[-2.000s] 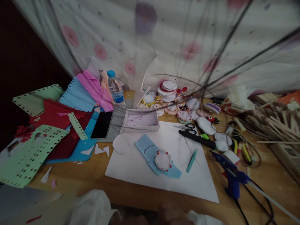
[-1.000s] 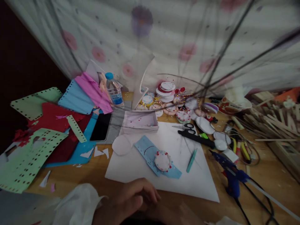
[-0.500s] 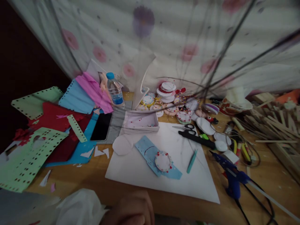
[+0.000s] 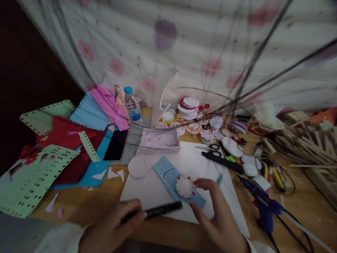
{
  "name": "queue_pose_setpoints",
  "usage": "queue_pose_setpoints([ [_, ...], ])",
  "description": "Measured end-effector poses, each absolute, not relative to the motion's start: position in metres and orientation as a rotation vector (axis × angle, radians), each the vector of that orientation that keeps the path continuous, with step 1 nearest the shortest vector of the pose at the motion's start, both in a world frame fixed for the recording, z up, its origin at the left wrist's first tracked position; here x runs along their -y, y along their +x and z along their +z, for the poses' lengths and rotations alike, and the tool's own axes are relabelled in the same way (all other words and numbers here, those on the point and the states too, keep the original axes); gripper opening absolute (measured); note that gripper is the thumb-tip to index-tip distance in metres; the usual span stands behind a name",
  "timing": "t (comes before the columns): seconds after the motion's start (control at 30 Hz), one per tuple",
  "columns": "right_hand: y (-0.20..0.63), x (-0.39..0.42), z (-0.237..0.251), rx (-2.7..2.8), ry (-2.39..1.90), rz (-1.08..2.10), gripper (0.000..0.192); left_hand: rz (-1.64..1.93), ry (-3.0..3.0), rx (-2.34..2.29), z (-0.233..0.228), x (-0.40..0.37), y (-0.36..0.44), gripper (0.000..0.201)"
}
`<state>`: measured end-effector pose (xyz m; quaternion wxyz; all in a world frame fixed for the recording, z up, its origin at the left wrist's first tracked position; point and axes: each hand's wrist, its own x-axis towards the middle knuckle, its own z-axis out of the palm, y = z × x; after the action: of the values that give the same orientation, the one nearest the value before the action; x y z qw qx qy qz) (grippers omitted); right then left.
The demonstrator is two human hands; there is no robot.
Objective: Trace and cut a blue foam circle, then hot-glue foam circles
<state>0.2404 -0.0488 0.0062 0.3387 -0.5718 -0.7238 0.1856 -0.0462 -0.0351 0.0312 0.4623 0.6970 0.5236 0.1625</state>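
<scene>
My left hand (image 4: 116,221) is closed around a black marker pen (image 4: 164,209), whose free end points right over the front of the white paper (image 4: 144,191). My right hand (image 4: 216,214) is at the right edge of a small round white piece (image 4: 184,186) ringed with red and blue beads. Its thumb and forefinger are spread apart; whether the fingertips touch the piece I cannot tell. That round piece lies on a light blue felt strip (image 4: 165,168) marked with a dark curved line. Partly behind my right hand is a teal pen-like tool (image 4: 220,178).
Behind the paper stand a shallow white box (image 4: 160,149) and several decorated discs (image 4: 193,127). Scissors (image 4: 214,150) and a blue glue gun (image 4: 263,202) lie to the right. Leftward are a phone (image 4: 116,144), coloured felt sheets (image 4: 71,130) and a water bottle (image 4: 133,107).
Both hands have come over the paper. Earlier only one blurred hand showed at the bottom edge. A black marker pen is now in my left hand; my right hand has reached the beaded piece.
</scene>
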Motion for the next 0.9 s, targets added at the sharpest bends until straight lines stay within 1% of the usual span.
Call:
queue_pose_setpoints([
  [0.07, 0.244, 0.038, -0.011, 1.985, -1.556, 0.296, 0.053, 0.486, 1.738, -1.546, 0.023, 0.030, -0.061, 0.027],
  [0.1, 0.244, 0.034, -0.019, 2.059, -1.589, 0.255, 0.058, 0.515, 1.741, -1.676, 0.019, 0.026, -0.067, 0.028],
  [0.2, 0.243, 0.027, -0.039, 2.176, -1.624, 0.179, 0.058, 0.406, 1.775, -1.994, 0.011, 0.013, -0.082, 0.031],
  [0.33, 0.246, 0.018, -0.046, 2.038, -1.631, 0.126, 0.055, 0.126, 1.862, -2.287, 0.003, -0.002, -0.084, 0.036],
  [0.4, 0.250, 0.008, -0.043, 1.924, -1.653, 0.059, 0.057, 0.057, 1.921, -2.344, 0.000, -0.009, -0.079, 0.038],
  [0.5, 0.254, -0.006, -0.034, 1.820, -1.663, -0.037, 0.067, -0.033, 2.000, -2.341, -0.005, -0.020, -0.072, 0.037],
  [0.53, 0.252, -0.008, -0.031, 1.807, -1.663, -0.052, 0.066, -0.059, 2.023, -2.330, -0.006, -0.023, -0.071, 0.037],
  [0.6, 0.246, -0.005, -0.029, 1.836, -1.656, -0.036, 0.058, -0.081, 2.054, -2.327, -0.007, -0.028, -0.070, 0.037],
  [0.67, 0.237, 0.004, -0.033, 1.932, -1.674, 0.066, 0.045, -0.100, 2.063, -2.331, -0.007, -0.033, -0.069, 0.038],
  [0.77, 0.224, 0.017, -0.046, 1.948, -1.778, 0.252, 0.040, -0.129, 2.037, -2.353, -0.003, -0.039, -0.069, 0.041],
  [0.83, 0.220, 0.023, -0.051, 1.884, -1.813, 0.394, 0.030, -0.072, 2.033, -2.401, -0.001, -0.042, -0.069, 0.043],
  [0.9, 0.220, 0.027, -0.047, 1.825, -1.811, 0.599, 0.017, 0.083, 2.035, -2.422, 0.001, -0.041, -0.068, 0.041],
])
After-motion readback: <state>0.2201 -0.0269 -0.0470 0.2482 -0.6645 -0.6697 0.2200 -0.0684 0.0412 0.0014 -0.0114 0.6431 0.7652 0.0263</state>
